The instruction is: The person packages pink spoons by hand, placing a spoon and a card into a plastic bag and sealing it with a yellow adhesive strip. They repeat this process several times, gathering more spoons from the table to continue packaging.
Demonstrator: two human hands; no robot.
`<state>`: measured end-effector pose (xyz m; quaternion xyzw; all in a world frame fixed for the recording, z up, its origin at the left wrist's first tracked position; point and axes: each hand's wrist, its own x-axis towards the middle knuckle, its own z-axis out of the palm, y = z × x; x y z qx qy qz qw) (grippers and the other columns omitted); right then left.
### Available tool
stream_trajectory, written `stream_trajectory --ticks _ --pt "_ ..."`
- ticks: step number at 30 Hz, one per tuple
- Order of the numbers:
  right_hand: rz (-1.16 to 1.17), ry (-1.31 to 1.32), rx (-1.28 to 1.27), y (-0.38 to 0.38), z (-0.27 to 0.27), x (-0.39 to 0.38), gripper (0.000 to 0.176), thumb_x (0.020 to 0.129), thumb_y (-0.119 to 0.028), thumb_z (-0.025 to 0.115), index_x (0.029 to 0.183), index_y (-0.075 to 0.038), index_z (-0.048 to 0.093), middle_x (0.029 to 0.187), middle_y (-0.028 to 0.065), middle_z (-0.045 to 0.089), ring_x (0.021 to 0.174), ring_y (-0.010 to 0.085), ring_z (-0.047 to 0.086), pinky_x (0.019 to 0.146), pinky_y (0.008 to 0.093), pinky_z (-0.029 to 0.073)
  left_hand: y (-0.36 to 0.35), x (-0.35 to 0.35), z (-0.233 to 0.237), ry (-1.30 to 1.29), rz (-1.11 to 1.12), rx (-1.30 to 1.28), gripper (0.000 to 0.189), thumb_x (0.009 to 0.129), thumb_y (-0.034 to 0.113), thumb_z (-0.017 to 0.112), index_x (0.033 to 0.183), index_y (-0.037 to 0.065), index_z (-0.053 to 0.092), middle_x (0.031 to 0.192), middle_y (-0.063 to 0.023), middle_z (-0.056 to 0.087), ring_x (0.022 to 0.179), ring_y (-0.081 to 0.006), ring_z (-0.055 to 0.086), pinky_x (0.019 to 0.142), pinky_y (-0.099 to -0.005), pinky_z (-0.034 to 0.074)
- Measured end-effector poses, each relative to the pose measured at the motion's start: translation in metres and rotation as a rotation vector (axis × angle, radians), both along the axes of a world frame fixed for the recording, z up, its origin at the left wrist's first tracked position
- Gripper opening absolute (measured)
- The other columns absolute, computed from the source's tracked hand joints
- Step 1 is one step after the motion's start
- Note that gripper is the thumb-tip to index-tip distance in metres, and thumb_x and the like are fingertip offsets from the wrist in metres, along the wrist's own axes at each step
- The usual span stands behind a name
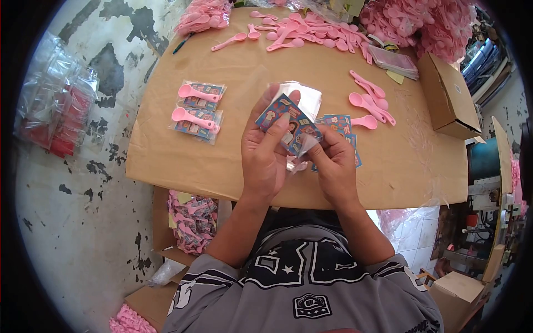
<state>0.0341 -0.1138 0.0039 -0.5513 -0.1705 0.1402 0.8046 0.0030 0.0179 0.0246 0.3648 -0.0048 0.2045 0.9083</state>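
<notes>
My left hand (261,158) grips a blue printed card (287,125), thumb across its front. At the card's lower right corner, my right hand (337,169) pinches a clear plastic bag (305,146) between thumb and fingers. Beneath my hands lies a stack of clear bags (308,99). More blue cards (336,120) rest on the table, partly hidden behind my right hand. A pink measuring spoon (363,122) lies beside those cards. To the left, two bagged cards (194,129) each have a pink spoon on top.
A brown-covered table (233,177) spans the view. Loose pink spoons (311,33) are heaped at the back, with bulging bags of spoons (394,22) behind. On the right edge stands a cardboard box (447,102). Packed sets fill a box (191,219) below left.
</notes>
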Motion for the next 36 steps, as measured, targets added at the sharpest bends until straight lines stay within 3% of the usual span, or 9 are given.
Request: stream_trajectory --ticks 7,16,19,23,26,27,30,34,36 --pt "0.046 0.106 -0.039 -0.009 0.016 -0.007 0.011 0.102 -0.009 0.072 0.105 0.0 0.067 0.097 0.0072 0.076 0.081 0.0078 0.071 0.062 0.0238 0.057 0.001 0.0 0.006 -0.093 -0.07 -0.092 0.054 0.11 0.009 0.051 0.163 0.011 0.037 0.143 -0.0263 0.062 0.128 -0.0361 0.066 0.11 -0.0457 0.055" --pt "-0.066 0.049 -0.064 0.006 0.006 -0.005 0.026 0.095 -0.007 0.08 0.088 -0.007 0.054 0.083 -0.0026 0.063 0.077 0.0023 0.057 0.063 0.0236 0.046 -0.011 0.007 -0.003 -0.185 -0.091 -0.178 0.053 0.112 0.013 0.052 0.161 0.009 0.034 0.111 -0.0158 0.071 0.101 -0.0245 0.073 0.091 -0.0426 0.063" --pt "-0.115 -0.103 -0.146 0.006 -0.006 0.002 0.026 0.089 -0.003 0.083 0.1 -0.005 0.059 0.09 -0.0014 0.061 0.077 0.0047 0.053 0.064 0.025 0.046 -0.006 0.01 -0.005 -0.176 -0.077 -0.178 0.051 0.112 0.013 0.053 0.159 0.005 0.036 0.104 -0.0113 0.068 0.093 -0.0195 0.071 0.084 -0.0394 0.062" --pt "-0.285 -0.624 -0.428 -0.002 0.016 0.005 0.062 0.076 0.002 0.085 0.133 -0.012 0.067 0.113 0.0068 0.058 0.075 0.0132 0.053 0.063 0.0263 0.045 0.006 0.013 -0.003 -0.063 0.013 -0.16 0.045 0.112 0.016 0.054 0.153 0.002 0.041 0.1 -0.0083 0.066 0.091 -0.0166 0.069 0.083 -0.0369 0.062" --pt "-0.222 -1.068 -0.566 -0.013 0.018 0.013 0.048 0.078 0.004 0.082 0.122 -0.015 0.076 0.117 0.0072 0.058 0.079 0.0144 0.055 0.064 0.0269 0.046 0.009 0.014 -0.004 -0.015 0.046 -0.15 0.043 0.112 0.018 0.056 0.15 0.002 0.044 0.098 -0.0064 0.065 0.089 -0.0153 0.067 0.083 -0.0366 0.061" --pt "-0.203 -1.073 -0.561 -0.014 0.017 0.013 0.035 0.078 0.005 0.081 0.108 -0.014 0.081 0.118 0.0066 0.06 0.082 0.0152 0.057 0.065 0.0286 0.047 0.011 0.014 -0.005 -0.004 0.063 -0.141 0.043 0.112 0.02 0.057 0.149 0.003 0.046 0.097 -0.0053 0.064 0.087 -0.014 0.065 0.083 -0.0351 0.059" --pt "-0.233 -0.929 -0.52 -0.022 0.012 0.012 0.027 0.081 0.003 0.08 0.103 -0.012 0.082 0.118 0.0074 0.062 0.085 0.017 0.06 0.069 0.0304 0.05 0.021 0.015 -0.008 0.016 0.126 -0.143 0.042 0.111 0.026 0.061 0.145 0.004 0.05 0.095 -0.0026 0.062 0.084 -0.0111 0.061 0.084 -0.0319 0.055" --pt "-0.291 -0.243 -0.134 -0.027 0.013 0.007 0.023 0.1 -0.004 0.07 0.123 -0.003 0.069 0.108 0.0076 0.067 0.093 0.0124 0.065 0.079 0.0266 0.053 0.034 0.016 -0.008 0.007 0.221 -0.187 0.038 0.11 0.028 0.062 0.14 0.005 0.054 0.094 -0.002 0.062 0.083 -0.0117 0.061 0.085 -0.0329 0.055" --pt "-0.158 -0.248 -0.186 -0.025 0.019 0.006 0.032 0.103 -0.009 0.069 0.133 -0.002 0.059 0.104 0.0067 0.069 0.086 0.0077 0.063 0.077 0.023 0.051 0.034 0.017 -0.006 -0.038 0.233 -0.183 0.038 0.11 0.028 0.062 0.14 0.006 0.054 0.094 -0.0019 0.062 0.084 -0.0122 0.061 0.085 -0.0334 0.055"
